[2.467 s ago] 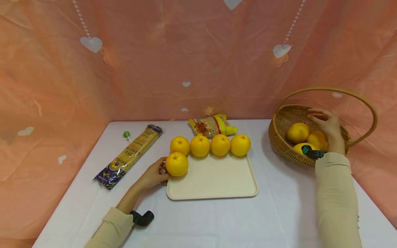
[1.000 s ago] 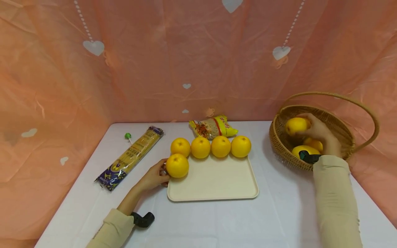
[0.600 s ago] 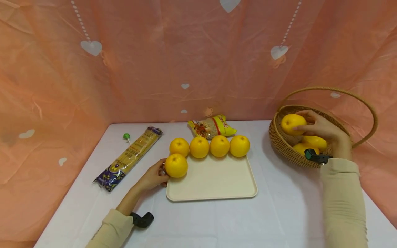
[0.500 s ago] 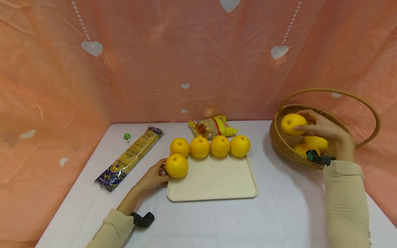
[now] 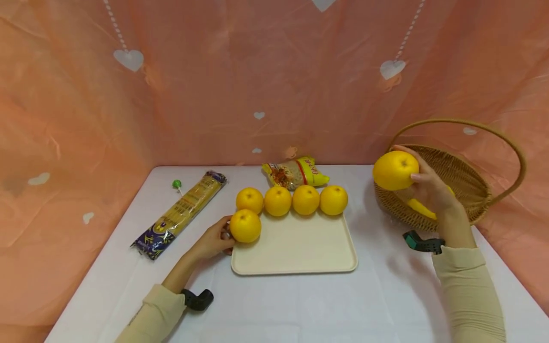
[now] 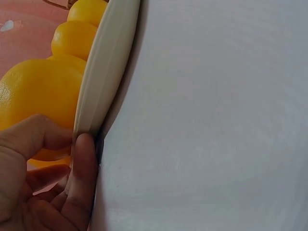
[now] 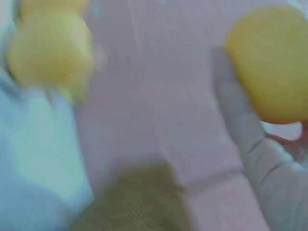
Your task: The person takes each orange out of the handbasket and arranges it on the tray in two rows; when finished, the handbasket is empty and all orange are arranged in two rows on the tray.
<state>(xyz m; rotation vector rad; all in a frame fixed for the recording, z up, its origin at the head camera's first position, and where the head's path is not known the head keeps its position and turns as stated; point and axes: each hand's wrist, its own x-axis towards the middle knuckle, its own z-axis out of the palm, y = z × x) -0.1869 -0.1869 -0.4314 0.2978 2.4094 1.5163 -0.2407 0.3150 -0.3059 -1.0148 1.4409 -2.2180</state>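
Note:
My right hand (image 5: pixel 426 186) holds an orange (image 5: pixel 394 170) in its curled fingers, above the left rim of the wicker basket (image 5: pixel 467 181). Pieces of yellow fruit (image 5: pixel 422 208) in the basket are mostly hidden behind that hand. My left hand (image 5: pixel 214 241) pinches the left edge of the cream tray (image 5: pixel 306 252), thumb at the rim and a finger against its outer side, as the left wrist view shows. Close to the left thumb sits an orange (image 5: pixel 245 226) on the tray. Several oranges (image 5: pixel 305 199) stand in a row along the tray's back edge.
A noodle packet (image 5: pixel 182 214) lies slantwise on the white-covered table (image 5: pixel 274 305) at left, beside a green lollipop (image 5: pixel 177 184). Behind the row of oranges is a yellow snack bag (image 5: pixel 293 173). The basket's tall handle (image 5: pixel 459 122) arches over it. Pink cloth hangs behind.
My right hand reached into the basket, took hold of an orange, and has lifted it up and left to the basket's rim. The left hand has stayed at the tray's edge.

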